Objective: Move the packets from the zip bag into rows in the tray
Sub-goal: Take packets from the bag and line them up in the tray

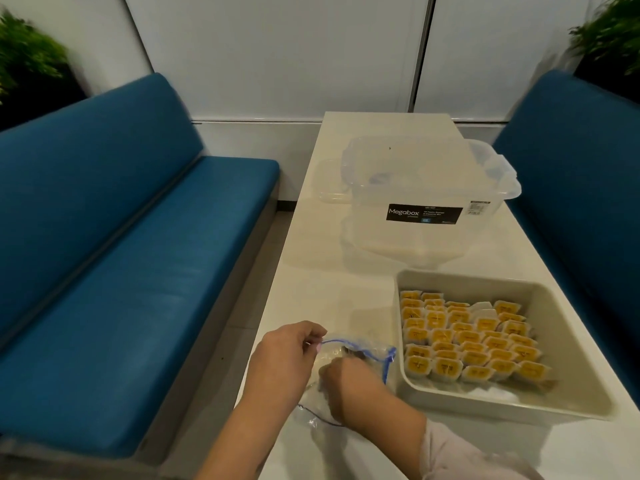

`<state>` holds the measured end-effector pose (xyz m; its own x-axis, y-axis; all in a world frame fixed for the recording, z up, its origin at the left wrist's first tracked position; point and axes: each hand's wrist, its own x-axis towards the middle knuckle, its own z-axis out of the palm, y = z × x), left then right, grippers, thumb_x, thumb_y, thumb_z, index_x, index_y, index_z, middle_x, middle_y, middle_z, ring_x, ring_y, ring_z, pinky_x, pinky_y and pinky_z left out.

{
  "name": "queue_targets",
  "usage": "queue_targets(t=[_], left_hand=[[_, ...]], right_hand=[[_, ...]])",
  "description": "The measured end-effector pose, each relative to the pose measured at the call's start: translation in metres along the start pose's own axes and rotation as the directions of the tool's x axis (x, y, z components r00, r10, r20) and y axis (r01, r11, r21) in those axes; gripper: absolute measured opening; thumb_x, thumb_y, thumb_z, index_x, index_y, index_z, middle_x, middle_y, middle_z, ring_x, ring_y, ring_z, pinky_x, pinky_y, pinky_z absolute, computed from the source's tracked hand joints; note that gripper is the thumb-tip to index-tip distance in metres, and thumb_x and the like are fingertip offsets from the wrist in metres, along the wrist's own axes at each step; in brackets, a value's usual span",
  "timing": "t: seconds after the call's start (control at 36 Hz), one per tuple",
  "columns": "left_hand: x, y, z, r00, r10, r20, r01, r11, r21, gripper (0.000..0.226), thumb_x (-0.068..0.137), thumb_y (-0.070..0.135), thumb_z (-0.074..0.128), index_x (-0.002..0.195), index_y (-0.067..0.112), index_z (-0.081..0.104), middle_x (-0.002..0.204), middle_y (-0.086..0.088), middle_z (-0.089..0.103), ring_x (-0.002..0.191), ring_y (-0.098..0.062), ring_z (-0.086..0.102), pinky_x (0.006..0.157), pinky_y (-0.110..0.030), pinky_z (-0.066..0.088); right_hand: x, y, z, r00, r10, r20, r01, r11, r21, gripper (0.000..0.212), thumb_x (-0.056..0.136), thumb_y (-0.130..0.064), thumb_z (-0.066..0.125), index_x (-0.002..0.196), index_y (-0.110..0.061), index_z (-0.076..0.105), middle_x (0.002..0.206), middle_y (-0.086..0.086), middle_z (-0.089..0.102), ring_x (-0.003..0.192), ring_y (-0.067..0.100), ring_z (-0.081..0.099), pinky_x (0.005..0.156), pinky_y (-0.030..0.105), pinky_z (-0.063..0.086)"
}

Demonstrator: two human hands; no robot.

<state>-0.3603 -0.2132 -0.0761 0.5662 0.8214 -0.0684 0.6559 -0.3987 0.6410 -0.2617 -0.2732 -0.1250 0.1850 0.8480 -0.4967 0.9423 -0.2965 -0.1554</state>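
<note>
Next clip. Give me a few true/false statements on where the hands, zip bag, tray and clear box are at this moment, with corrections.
1. The left hand pinches the zip bag's blue rim. True.
2. The right hand rests in the tray. False: it reaches into the bag.
3. The tray already holds rows of yellow packets. True.
4. The clear box stands on the blue bench. False: it stands on the table, beyond the tray.
5. The bag lies right of the tray. False: it lies left of it.
</note>
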Motion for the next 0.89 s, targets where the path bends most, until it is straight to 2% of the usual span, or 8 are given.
queue_targets(t=[0.14, 0.28, 0.44, 0.5, 0.56, 0.64, 0.72, 0.89], left_hand=[[0.003, -0.001, -0.002, 1.000, 0.010, -0.004, -0.010, 1.000, 0.009, 0.021, 0.089, 0.019, 0.061, 0.102, 0.034, 0.068, 0.086, 0.020, 0.066, 0.086, -0.001, 0.062, 0.077, -0.017, 0.048], [0.004, -0.001, 0.000, 1.000, 0.008, 0.007, -0.008, 1.000, 0.023, 0.020, 0.090, 0.021, 0.060, 0.103, 0.035, 0.067, 0.082, 0.023, 0.060, 0.087, -0.001, 0.062, 0.078, -0.021, 0.050], [0.004, -0.001, 0.000, 1.000, 0.006, 0.020, -0.007, 0.999, 0.051, 0.019, 0.089, 0.025, 0.061, 0.102, 0.038, 0.066, 0.085, 0.024, 0.063, 0.084, 0.002, 0.060, 0.075, -0.019, 0.048], [0.004, -0.001, -0.001, 0.999, 0.002, 0.037, -0.003, 0.999, 0.032, 0.018, 0.088, 0.026, 0.063, 0.100, 0.039, 0.066, 0.085, 0.025, 0.063, 0.082, 0.004, 0.060, 0.070, -0.014, 0.045], [0.004, -0.001, -0.002, 0.998, -0.001, 0.068, 0.001, 1.000, -0.002, 0.017, 0.086, 0.026, 0.065, 0.098, 0.039, 0.066, 0.086, 0.025, 0.063, 0.082, 0.007, 0.059, 0.069, -0.012, 0.045], [0.005, -0.001, -0.002, 0.995, 0.010, 0.101, -0.005, 0.999, -0.053, 0.017, 0.086, 0.024, 0.065, 0.096, 0.037, 0.068, 0.086, 0.022, 0.066, 0.083, 0.006, 0.061, 0.076, -0.021, 0.052], [0.006, 0.001, -0.003, 0.993, 0.021, 0.120, -0.004, 0.990, -0.141, 0.015, 0.090, 0.025, 0.062, 0.101, 0.034, 0.068, 0.089, 0.020, 0.067, 0.085, 0.003, 0.062, 0.079, -0.018, 0.051], [0.003, 0.020, -0.008, 0.978, 0.035, 0.208, 0.067, 0.885, -0.462, 0.021, 0.092, 0.039, 0.050, 0.106, 0.032, 0.064, 0.091, 0.012, 0.072, 0.086, -0.001, 0.066, 0.081, -0.025, 0.055]], right_hand=[[-0.006, 0.004, -0.001, 0.996, 0.056, -0.068, -0.049, 0.994, 0.095, 0.026, 0.092, -0.009, 0.050, 0.118, -0.006, 0.050, 0.112, 0.017, 0.059, 0.101, 0.033, 0.058, 0.082, 0.038, 0.047], [-0.014, 0.008, -0.007, 0.999, 0.026, -0.043, -0.023, 0.998, 0.049, 0.034, 0.093, -0.009, 0.052, 0.127, -0.006, 0.045, 0.119, 0.021, 0.057, 0.107, 0.036, 0.056, 0.085, 0.040, 0.046], [-0.018, 0.002, -0.031, 0.998, 0.052, 0.028, -0.057, 0.971, 0.234, 0.032, 0.096, -0.027, 0.045, 0.121, -0.014, 0.059, 0.121, 0.011, 0.061, 0.110, 0.030, 0.058, 0.084, 0.031, 0.043], [-0.029, 0.007, -0.041, 0.994, -0.011, -0.107, 0.047, 0.940, 0.338, 0.027, 0.092, -0.022, 0.051, 0.114, -0.018, 0.066, 0.113, 0.008, 0.066, 0.102, 0.026, 0.061, 0.080, 0.026, 0.042], [-0.042, 0.017, -0.049, 0.967, -0.030, -0.254, 0.138, 0.898, 0.418, 0.021, 0.091, -0.020, 0.057, 0.108, -0.023, 0.070, 0.104, 0.003, 0.068, 0.095, 0.019, 0.062, 0.078, 0.023, 0.042], [-0.049, 0.034, -0.060, 0.949, 0.000, -0.314, 0.183, 0.812, 0.554, 0.013, 0.090, -0.019, 0.062, 0.096, -0.030, 0.066, 0.084, -0.007, 0.063, 0.083, 0.012, 0.059, 0.075, 0.025, 0.045], [-0.048, 0.049, -0.071, 0.958, 0.006, -0.288, 0.196, 0.720, 0.666, 0.019, 0.087, -0.019, 0.066, 0.081, -0.034, 0.056, 0.070, -0.010, 0.057, 0.071, 0.010, 0.057, 0.071, 0.031, 0.052], [-0.051, 0.060, -0.088, 0.974, -0.046, -0.221, 0.200, 0.632, 0.748, 0.016, 0.086, -0.015, 0.068, 0.092, -0.026, 0.057, 0.066, -0.008, 0.060, 0.064, 0.007, 0.058, 0.058, 0.019, 0.050]])
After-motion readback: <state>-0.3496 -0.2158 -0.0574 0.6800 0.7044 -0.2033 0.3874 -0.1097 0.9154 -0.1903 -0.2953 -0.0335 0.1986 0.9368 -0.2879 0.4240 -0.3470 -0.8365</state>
